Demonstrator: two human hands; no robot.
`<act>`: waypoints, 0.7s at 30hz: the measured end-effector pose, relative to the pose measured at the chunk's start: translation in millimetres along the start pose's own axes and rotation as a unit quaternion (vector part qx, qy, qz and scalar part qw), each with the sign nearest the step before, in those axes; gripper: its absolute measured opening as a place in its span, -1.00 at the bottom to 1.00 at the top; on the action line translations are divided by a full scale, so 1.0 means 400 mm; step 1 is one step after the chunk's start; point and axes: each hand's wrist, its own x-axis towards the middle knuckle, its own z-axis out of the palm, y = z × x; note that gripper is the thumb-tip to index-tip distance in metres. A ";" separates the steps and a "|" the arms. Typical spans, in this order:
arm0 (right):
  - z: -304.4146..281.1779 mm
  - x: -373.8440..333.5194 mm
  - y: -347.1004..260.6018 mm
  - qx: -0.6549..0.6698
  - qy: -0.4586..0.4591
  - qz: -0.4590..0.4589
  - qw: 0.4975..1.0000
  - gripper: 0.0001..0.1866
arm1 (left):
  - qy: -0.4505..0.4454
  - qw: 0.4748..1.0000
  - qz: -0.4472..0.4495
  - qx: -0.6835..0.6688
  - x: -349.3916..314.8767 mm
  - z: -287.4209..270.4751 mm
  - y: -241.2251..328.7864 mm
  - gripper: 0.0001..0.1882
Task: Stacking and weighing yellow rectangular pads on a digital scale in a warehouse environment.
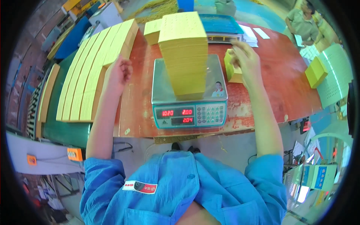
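Observation:
A tall stack of yellow paper cards [183, 56] stands on the steel platform of a digital scale [212, 114] with lit red figures. On the left, my left hand [119, 73] hovers with its fingers curled in, beside the long rows of yellow cards [88, 67], and nothing shows in it. To the right of the scale, my right hand [245, 60] is raised next to a small yellow card stack [234, 73], partly covering it. Its fingers are bent but apart, and I see nothing held. Whether it touches that stack is hard to tell.
The scale rests on a worn red table [138, 97]. Behind it are a low yellow stack [152, 32], a teal-topped second scale [219, 24] and white papers [248, 35]. Another yellow stack [317, 73] lies at the right edge. A seated person [302, 24] is at the far right.

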 end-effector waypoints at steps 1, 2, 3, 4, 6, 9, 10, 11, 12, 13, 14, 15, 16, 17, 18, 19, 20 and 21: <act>-0.013 -0.049 0.012 0.001 0.009 0.019 1.000 -0.71 | 0.035 0.999 -0.007 -0.031 -0.030 -0.053 -0.034 -0.61; -0.041 -0.086 0.037 -0.021 -0.003 0.036 0.999 -0.71 | 0.052 0.998 -0.013 -0.034 -0.062 -0.111 -0.076 -0.61; -0.079 -0.126 0.062 -0.045 -0.008 0.053 0.998 -0.72 | 0.057 0.995 -0.031 -0.072 -0.089 -0.165 -0.123 -0.62; -0.109 -0.165 0.094 -0.038 0.013 0.087 0.995 -0.73 | 0.064 0.991 -0.049 -0.110 -0.117 -0.221 -0.175 -0.64; -0.164 -0.223 0.153 -0.035 0.027 0.134 0.990 -0.74 | 0.108 0.983 -0.083 -0.127 -0.179 -0.316 -0.269 -0.64; -0.224 -0.297 0.212 0.002 0.053 0.208 0.977 -0.76 | 0.154 0.966 -0.132 -0.161 -0.283 -0.384 -0.363 -0.64; -0.234 -0.315 0.227 0.013 0.059 0.210 0.976 -0.76 | 0.170 0.961 -0.136 -0.173 -0.312 -0.394 -0.387 -0.64; -0.243 -0.333 0.237 0.024 0.066 0.212 0.975 -0.76 | 0.186 0.955 -0.139 -0.184 -0.339 -0.399 -0.413 -0.65; -0.244 -0.342 0.242 0.022 0.064 0.220 0.973 -0.76 | 0.184 0.954 -0.138 -0.193 -0.352 -0.394 -0.423 -0.65; -0.244 -0.350 0.245 0.033 0.065 0.219 0.973 -0.76 | 0.188 0.952 -0.144 -0.193 -0.365 -0.387 -0.434 -0.65; -0.243 -0.359 0.247 0.044 0.067 0.218 0.973 -0.76 | 0.186 0.952 -0.152 -0.190 -0.377 -0.375 -0.450 -0.66; -0.237 -0.362 0.247 0.043 0.068 0.220 0.972 -0.76 | 0.181 0.953 -0.158 -0.187 -0.376 -0.357 -0.456 -0.67; -0.229 -0.366 0.246 0.046 0.061 0.226 0.971 -0.76 | 0.176 0.951 -0.162 -0.198 -0.373 -0.346 -0.464 -0.69; -0.224 -0.371 0.247 0.050 0.054 0.231 0.970 -0.77 | 0.176 0.950 -0.164 -0.197 -0.372 -0.334 -0.469 -0.69; -0.221 -0.374 0.249 0.049 0.057 0.232 0.970 -0.77 | 0.160 0.954 -0.162 -0.192 -0.363 -0.319 -0.469 -0.69; -0.218 -0.376 0.254 0.052 0.048 0.230 0.971 -0.77 | 0.145 0.958 -0.159 -0.188 -0.353 -0.305 -0.468 -0.70; -0.217 -0.377 0.260 0.056 0.039 0.229 0.971 -0.77 | 0.144 0.958 -0.162 -0.187 -0.341 -0.292 -0.467 -0.70; -0.219 -0.379 0.256 0.058 0.041 0.225 0.972 -0.77 | 0.136 0.962 -0.155 -0.180 -0.332 -0.278 -0.454 -0.70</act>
